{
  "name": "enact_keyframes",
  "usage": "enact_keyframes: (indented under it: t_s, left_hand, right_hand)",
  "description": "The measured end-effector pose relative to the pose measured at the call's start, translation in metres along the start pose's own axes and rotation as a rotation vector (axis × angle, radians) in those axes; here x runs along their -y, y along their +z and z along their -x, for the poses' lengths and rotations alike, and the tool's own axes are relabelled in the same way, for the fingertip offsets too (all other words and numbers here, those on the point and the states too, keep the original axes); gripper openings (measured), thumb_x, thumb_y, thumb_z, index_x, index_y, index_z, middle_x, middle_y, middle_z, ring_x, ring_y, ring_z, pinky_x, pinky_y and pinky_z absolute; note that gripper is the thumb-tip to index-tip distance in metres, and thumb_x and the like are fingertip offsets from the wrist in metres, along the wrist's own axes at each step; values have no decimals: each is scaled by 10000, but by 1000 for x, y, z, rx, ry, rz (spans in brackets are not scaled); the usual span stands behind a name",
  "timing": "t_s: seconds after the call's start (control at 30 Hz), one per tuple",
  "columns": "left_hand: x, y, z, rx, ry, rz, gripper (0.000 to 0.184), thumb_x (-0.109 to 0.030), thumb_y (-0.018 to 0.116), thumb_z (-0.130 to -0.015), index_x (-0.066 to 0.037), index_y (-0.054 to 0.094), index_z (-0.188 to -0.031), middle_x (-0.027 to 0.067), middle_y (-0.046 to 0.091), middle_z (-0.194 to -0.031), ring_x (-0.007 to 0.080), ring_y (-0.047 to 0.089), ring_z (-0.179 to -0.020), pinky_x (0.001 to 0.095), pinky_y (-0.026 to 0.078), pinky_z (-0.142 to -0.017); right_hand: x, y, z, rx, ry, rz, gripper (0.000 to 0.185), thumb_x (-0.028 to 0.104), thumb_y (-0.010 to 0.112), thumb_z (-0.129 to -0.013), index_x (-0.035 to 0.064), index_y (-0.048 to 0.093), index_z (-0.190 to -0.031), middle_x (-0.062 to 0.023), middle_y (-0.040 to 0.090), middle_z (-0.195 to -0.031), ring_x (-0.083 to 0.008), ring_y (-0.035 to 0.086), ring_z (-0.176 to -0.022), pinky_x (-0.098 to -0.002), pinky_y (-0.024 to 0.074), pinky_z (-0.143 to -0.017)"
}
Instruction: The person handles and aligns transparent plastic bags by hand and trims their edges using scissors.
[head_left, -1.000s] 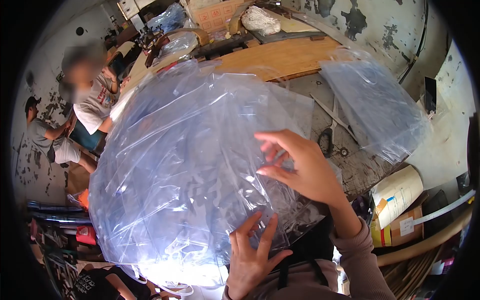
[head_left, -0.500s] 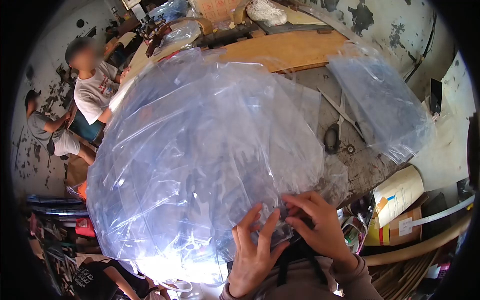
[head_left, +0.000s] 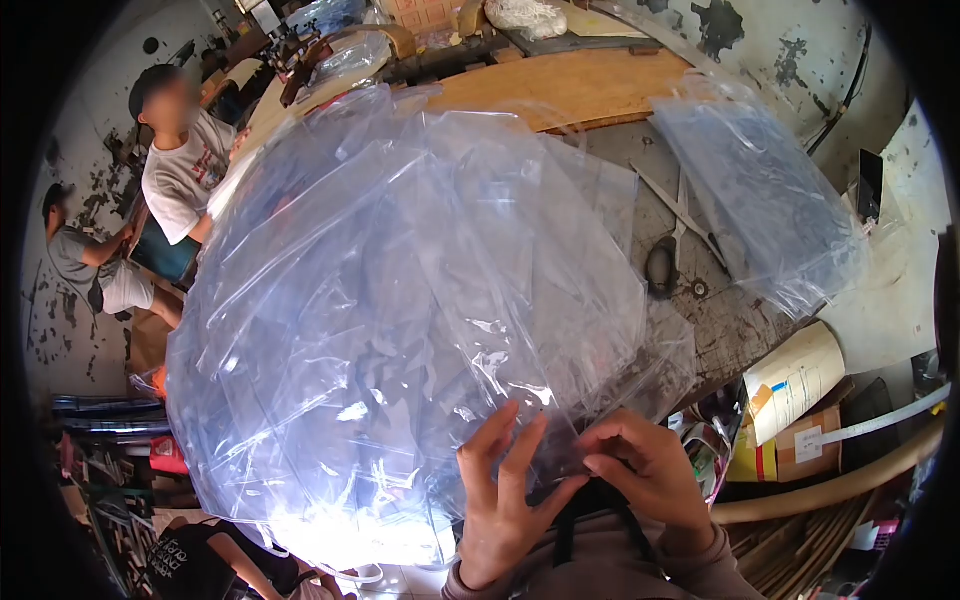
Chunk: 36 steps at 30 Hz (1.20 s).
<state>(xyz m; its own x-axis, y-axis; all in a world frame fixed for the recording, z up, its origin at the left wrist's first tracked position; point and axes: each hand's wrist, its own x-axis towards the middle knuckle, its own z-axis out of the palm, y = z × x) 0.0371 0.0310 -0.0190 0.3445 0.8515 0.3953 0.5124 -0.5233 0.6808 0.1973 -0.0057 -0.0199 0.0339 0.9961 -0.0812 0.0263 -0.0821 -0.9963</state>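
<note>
A large heap of clear plastic sheeting (head_left: 400,270) covers most of the table before me, its near edge close to my body. On that edge rests my left hand (head_left: 510,495), its fingers stretched and spread over the plastic, thumb pointing toward the other hand. Just to the right, my right hand (head_left: 645,470) has its thumb and index finger curled together at the sheeting's edge, pinching it; the fingertips are partly blurred against the transparent film. Scissors (head_left: 663,262) with dark handles lie open on the table, right of the heap.
A flat stack of clear plastic (head_left: 760,200) lies at the table's right, a phone (head_left: 870,185) beyond it. A wooden board (head_left: 560,85) is at the back. Two people sit at left, and another person (head_left: 215,560) is at lower left. Cardboard boxes (head_left: 810,440) stand below right.
Both hands have moved slightly down toward my body, and the plastic near them has shifted, with new creases and glare. The view has moved a little.
</note>
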Motion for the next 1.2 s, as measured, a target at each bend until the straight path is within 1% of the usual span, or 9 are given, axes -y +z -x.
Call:
enact_keyframes:
  t_s: [0.27,0.33,0.43,0.5,0.63,0.7,0.9,1.03,1.2]
  left_hand:
    - [-1,-3,0,34,13,-22,720,-164,857,-515,-66,530,-1150,191,423,-1222,347,499,-1097,429,486,-866]
    - [-1,-4,-1,62,2,-28,633,-130,829,-566,-83,570,-1141,179,407,-1252,321,489,-1069,372,474,-828]
    - [-2,-5,-1,41,-18,-15,627,-132,835,-554,-82,580,-1125,180,426,-1232,324,501,-1070,373,487,-820]
    - [-1,-6,-3,40,-14,13,632,-133,838,-549,-81,579,-1123,180,435,-1224,325,507,-1071,374,491,-820]
    - [1,-6,-1,29,0,39,610,-124,840,-540,-74,592,-1095,182,453,-1210,330,522,-1072,372,499,-823]
    - [0,-6,-2,15,-13,53,587,-128,835,-512,-63,606,-1049,186,472,-1188,337,531,-1069,394,494,-849]
    - [8,-12,1,17,-60,216,465,-159,783,-535,-21,632,-952,196,504,-1143,319,542,-1048,400,466,-885]
    - [8,-9,1,4,-93,293,398,-166,755,-558,1,640,-901,194,514,-1120,294,534,-1040,389,444,-901]
    - [6,-9,0,16,-122,285,387,-185,749,-578,-2,643,-902,189,523,-1108,292,536,-1033,386,450,-889]
  right_hand:
    - [7,-2,-1,57,58,91,129,77,637,-815,8,550,-882,-64,588,-766,-137,591,-703,-267,465,-632]
    - [13,-1,-2,49,32,145,127,91,636,-818,14,543,-856,-71,583,-741,-156,590,-673,-276,456,-610]
    - [18,-6,-5,95,-39,321,155,120,638,-813,16,526,-832,-100,557,-723,-228,566,-649,-314,447,-593]
    - [19,-18,-11,94,-275,522,195,171,643,-807,25,519,-845,-103,532,-689,-289,534,-656,-360,437,-596]
    - [17,-52,-57,-615,-283,1036,309,277,617,-824,1,517,-921,-164,524,-905,-341,523,-849,-409,430,-685]
    - [0,-75,-83,-732,-200,1178,404,324,613,-820,-25,508,-995,-205,490,-1040,-361,494,-946,-413,428,-754]
    - [-18,-70,-96,-902,-243,1466,615,435,593,-807,-25,449,-1189,-238,464,-1141,-382,453,-1042,-460,375,-871]
    - [-21,-72,-95,-938,-192,1616,604,435,580,-815,-12,452,-1201,-232,465,-1149,-374,450,-1040,-476,357,-880]
    - [-11,-74,-97,-860,-64,1355,462,272,621,-800,24,485,-1165,-220,490,-1081,-356,474,-1000,-469,392,-830]
